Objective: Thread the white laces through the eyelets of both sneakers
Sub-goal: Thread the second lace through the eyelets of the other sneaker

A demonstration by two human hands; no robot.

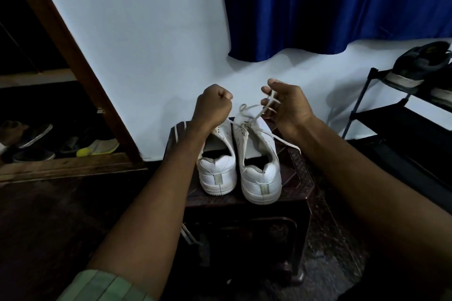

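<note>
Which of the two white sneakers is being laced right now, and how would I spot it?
Find the dark stool under the blue curtain; two white sneakers stand on it, heels toward the camera. It is the right sneaker, nearer the shoe rack. Only its lace rises in a loop to the right hand, while the left sneaker shows bare eyelets.

- Two white sneakers stand side by side, heels toward the camera, on a dark stool (300, 178): the left sneaker (216, 168) and the right sneaker (259, 161).
- The right hand (285, 104) pinches a white lace (254, 117) that rises from the right sneaker's eyelets.
- The left hand (212, 105) is raised above the left sneaker, fist curled; whether it grips a lace cannot be told.
- A blue curtain (318, 2) hangs behind.
- A black shoe rack (367, 95) stands at right.
</note>
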